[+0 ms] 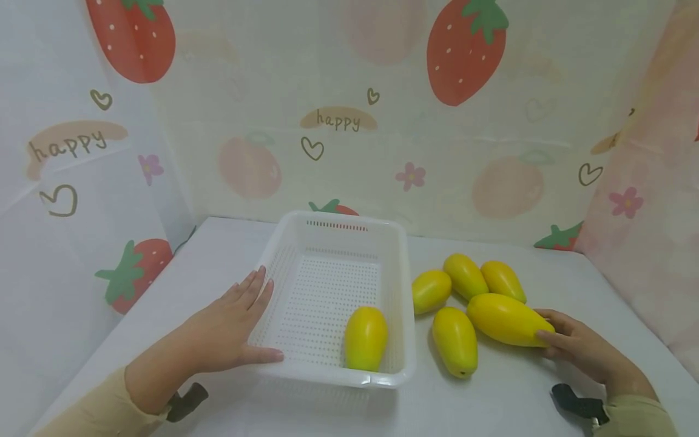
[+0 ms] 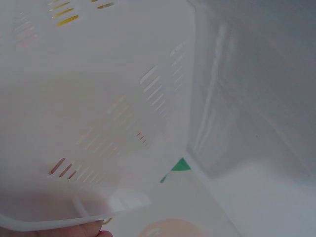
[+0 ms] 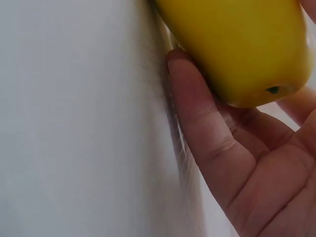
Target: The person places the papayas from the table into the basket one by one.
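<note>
My left hand (image 1: pixel 226 331) rests against the left side of a white plastic basket (image 1: pixel 411 303), fingers stretched along its rim and thumb at the front left corner. In the left wrist view, fingertips (image 2: pixel 84 230) touch the rim of the basket (image 2: pixel 59 113). One yellow mango (image 1: pixel 366 338) lies inside, near the basket's front right corner. To the right of the basket, my right hand (image 1: pixel 581 346) holds the near end of a large yellow mango (image 1: pixel 510 320) between thumb and fingers. The right wrist view shows this mango (image 3: pixel 242 49) against the fingers (image 3: pixel 197 108).
Several other yellow mangoes, among them one in front (image 1: pixel 455 342), one beside the basket (image 1: pixel 431 292) and one at the back (image 1: pixel 502 280), lie close around the held one. A white table (image 1: pixel 491 400) carries everything. Printed cloth (image 1: pixel 338 164) hangs behind and at both sides.
</note>
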`<state>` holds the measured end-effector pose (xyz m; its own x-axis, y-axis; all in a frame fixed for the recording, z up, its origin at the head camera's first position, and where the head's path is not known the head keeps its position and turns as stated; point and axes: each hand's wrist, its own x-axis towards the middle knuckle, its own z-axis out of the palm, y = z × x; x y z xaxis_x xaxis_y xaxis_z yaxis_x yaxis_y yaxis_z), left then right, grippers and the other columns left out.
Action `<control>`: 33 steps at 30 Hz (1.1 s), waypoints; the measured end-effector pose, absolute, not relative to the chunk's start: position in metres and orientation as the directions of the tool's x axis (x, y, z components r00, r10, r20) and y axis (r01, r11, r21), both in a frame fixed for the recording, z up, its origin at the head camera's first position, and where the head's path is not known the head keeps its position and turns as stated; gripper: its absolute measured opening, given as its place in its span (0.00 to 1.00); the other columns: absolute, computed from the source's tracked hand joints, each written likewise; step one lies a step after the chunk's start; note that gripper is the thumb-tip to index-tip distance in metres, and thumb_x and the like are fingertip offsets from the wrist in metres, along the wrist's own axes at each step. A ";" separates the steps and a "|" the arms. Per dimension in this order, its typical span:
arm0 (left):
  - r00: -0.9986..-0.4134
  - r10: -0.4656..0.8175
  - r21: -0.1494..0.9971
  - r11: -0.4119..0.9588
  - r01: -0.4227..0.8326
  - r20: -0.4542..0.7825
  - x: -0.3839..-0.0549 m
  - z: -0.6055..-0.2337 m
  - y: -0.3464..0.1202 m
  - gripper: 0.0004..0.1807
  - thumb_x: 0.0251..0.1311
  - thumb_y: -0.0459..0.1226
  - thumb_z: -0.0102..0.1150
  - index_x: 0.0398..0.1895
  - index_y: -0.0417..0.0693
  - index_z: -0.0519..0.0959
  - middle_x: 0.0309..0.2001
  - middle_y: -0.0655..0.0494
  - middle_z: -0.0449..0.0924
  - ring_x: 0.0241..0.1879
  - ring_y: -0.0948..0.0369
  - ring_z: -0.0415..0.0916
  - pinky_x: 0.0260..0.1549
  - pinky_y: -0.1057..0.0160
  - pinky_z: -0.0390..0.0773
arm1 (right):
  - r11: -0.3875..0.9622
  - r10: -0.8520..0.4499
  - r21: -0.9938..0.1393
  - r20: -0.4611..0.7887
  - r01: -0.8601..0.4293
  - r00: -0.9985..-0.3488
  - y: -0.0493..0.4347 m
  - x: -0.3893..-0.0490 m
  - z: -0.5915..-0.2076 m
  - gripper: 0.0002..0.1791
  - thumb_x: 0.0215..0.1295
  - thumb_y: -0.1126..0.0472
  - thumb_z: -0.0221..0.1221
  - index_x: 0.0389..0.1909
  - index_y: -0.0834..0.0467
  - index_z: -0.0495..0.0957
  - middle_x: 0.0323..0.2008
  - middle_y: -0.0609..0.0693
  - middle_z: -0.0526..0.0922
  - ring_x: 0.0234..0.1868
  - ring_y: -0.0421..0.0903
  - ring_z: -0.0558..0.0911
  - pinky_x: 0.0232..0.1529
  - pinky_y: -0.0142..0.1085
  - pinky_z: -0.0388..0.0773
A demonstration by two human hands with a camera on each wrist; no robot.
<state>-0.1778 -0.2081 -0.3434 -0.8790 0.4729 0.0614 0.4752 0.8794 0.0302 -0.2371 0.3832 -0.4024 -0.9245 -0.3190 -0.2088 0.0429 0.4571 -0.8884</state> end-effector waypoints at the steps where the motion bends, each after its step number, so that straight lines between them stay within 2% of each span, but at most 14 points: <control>1: -0.878 0.474 0.031 0.879 0.476 0.063 -0.178 -0.343 -0.208 0.63 0.42 0.77 0.33 0.70 0.36 0.47 0.71 0.38 0.37 0.70 0.45 0.37 0.64 0.46 0.49 | 0.459 -0.311 -0.887 -0.209 0.046 -0.927 0.382 -0.237 -0.402 0.23 0.66 0.58 0.51 0.62 0.54 0.62 0.48 0.46 0.69 0.42 0.40 0.74 0.43 0.32 0.76; 7: -0.880 0.471 0.040 0.880 0.474 0.058 -0.177 -0.343 -0.208 0.63 0.42 0.77 0.33 0.70 0.37 0.46 0.71 0.39 0.37 0.70 0.45 0.37 0.64 0.45 0.49 | 0.506 -0.304 -0.862 -0.197 0.017 -0.932 0.378 -0.238 -0.401 0.29 0.65 0.57 0.53 0.64 0.60 0.58 0.52 0.44 0.68 0.46 0.38 0.72 0.46 0.37 0.72; 11: -0.883 0.467 0.044 0.882 0.469 0.055 -0.177 -0.342 -0.207 0.63 0.41 0.77 0.33 0.70 0.37 0.47 0.71 0.39 0.37 0.70 0.45 0.37 0.64 0.45 0.49 | 0.499 -0.318 -0.866 -0.176 -0.007 -0.932 0.376 -0.238 -0.403 0.29 0.65 0.59 0.52 0.64 0.62 0.57 0.53 0.42 0.67 0.47 0.38 0.71 0.46 0.34 0.71; 14: -0.883 0.467 0.045 0.882 0.470 0.052 -0.176 -0.341 -0.207 0.63 0.41 0.77 0.33 0.70 0.37 0.47 0.71 0.39 0.37 0.70 0.45 0.37 0.64 0.45 0.49 | 0.511 -0.312 -0.859 -0.181 -0.005 -0.933 0.376 -0.240 -0.404 0.29 0.66 0.58 0.51 0.65 0.63 0.56 0.57 0.49 0.65 0.47 0.37 0.70 0.47 0.34 0.71; 17: -0.881 0.471 0.043 0.880 0.473 0.054 -0.176 -0.340 -0.207 0.64 0.41 0.77 0.33 0.70 0.37 0.47 0.71 0.38 0.37 0.69 0.45 0.38 0.64 0.45 0.49 | 0.550 -0.296 -0.835 -0.196 0.001 -0.935 0.374 -0.241 -0.402 0.31 0.67 0.54 0.50 0.66 0.63 0.55 0.63 0.59 0.58 0.49 0.37 0.68 0.53 0.45 0.70; 20: -0.880 0.471 0.043 0.880 0.474 0.054 -0.176 -0.340 -0.207 0.64 0.41 0.77 0.33 0.70 0.36 0.47 0.71 0.38 0.38 0.69 0.45 0.38 0.64 0.45 0.49 | 0.579 -0.283 -0.815 -0.207 0.005 -0.937 0.371 -0.242 -0.401 0.32 0.67 0.52 0.49 0.66 0.62 0.54 0.64 0.64 0.55 0.51 0.40 0.66 0.56 0.55 0.65; 24: -0.881 0.471 0.049 0.880 0.473 0.055 -0.176 -0.340 -0.207 0.63 0.42 0.77 0.34 0.70 0.37 0.47 0.71 0.38 0.37 0.69 0.45 0.38 0.64 0.45 0.49 | 0.612 -0.266 -0.791 -0.207 0.001 -0.941 0.370 -0.243 -0.402 0.33 0.65 0.50 0.52 0.66 0.60 0.56 0.65 0.63 0.55 0.55 0.49 0.64 0.55 0.54 0.66; 28: -0.880 0.471 0.051 0.879 0.474 0.055 -0.176 -0.339 -0.207 0.63 0.42 0.77 0.34 0.70 0.37 0.47 0.71 0.38 0.38 0.69 0.44 0.38 0.64 0.45 0.49 | 0.621 -0.262 -0.783 -0.190 -0.015 -0.946 0.368 -0.242 -0.402 0.35 0.61 0.51 0.56 0.66 0.59 0.56 0.66 0.63 0.54 0.59 0.57 0.59 0.55 0.58 0.63; 31: -0.880 0.472 0.055 0.878 0.475 0.055 -0.175 -0.339 -0.207 0.63 0.42 0.77 0.34 0.70 0.37 0.47 0.71 0.38 0.38 0.69 0.44 0.38 0.64 0.45 0.49 | 0.617 -0.265 -0.787 -0.175 -0.027 -0.948 0.366 -0.240 -0.401 0.35 0.60 0.52 0.57 0.66 0.59 0.57 0.66 0.64 0.54 0.60 0.59 0.57 0.55 0.62 0.61; 33: -0.879 0.473 0.055 0.878 0.476 0.055 -0.175 -0.340 -0.207 0.63 0.42 0.77 0.34 0.70 0.37 0.47 0.71 0.38 0.38 0.69 0.44 0.38 0.64 0.45 0.49 | 0.619 -0.264 -0.785 -0.165 -0.036 -0.950 0.364 -0.240 -0.401 0.35 0.60 0.52 0.57 0.65 0.58 0.57 0.65 0.63 0.56 0.58 0.57 0.59 0.55 0.58 0.63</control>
<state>-0.1753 -0.2072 -0.3396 -0.8791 0.4735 0.0547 0.4761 0.8777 0.0551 -0.2396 0.3643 -0.4011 -0.9502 -0.2642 -0.1652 -0.0357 0.6189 -0.7846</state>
